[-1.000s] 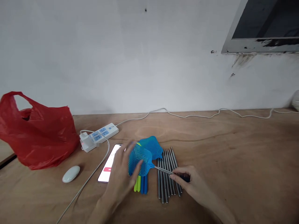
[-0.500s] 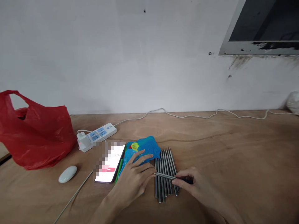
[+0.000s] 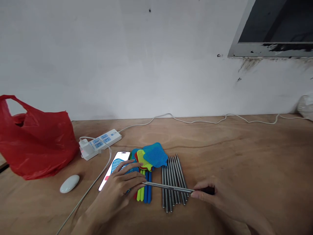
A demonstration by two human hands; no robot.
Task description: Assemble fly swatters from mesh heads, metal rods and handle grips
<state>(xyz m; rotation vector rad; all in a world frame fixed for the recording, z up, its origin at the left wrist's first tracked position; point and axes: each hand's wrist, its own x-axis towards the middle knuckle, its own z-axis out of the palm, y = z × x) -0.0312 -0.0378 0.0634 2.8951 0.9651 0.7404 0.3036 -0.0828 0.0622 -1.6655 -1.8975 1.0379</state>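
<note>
My left hand (image 3: 126,182) pinches the thin end of a telescopic fly swatter's metal rod (image 3: 168,187), some fingers spread above it. My right hand (image 3: 207,192) is closed around its dark handle (image 3: 208,190). The rod lies almost level across the pile. Blue mesh (image 3: 116,164) shows beyond my left fingers, over the phone; its join to the rod is hidden. Below are more fly swatters, a blue one (image 3: 155,155) over a yellow one (image 3: 143,158), with red and green edges and coloured handles (image 3: 147,192). Several metal rods (image 3: 168,199) lie side by side under the held rod.
A lit phone (image 3: 123,156) lies left of the swatters. Farther left are a white oval mouse-like object (image 3: 69,183), a grey cable (image 3: 83,197) and a red plastic bag (image 3: 39,143). A power strip (image 3: 107,138) sits behind, its white cord (image 3: 188,122) running along the wall.
My left hand has moved left and my right hand slightly right. The rod between them shows much longer, drawn out. Blue mesh now overlaps the phone, and the coloured handles are uncovered.
</note>
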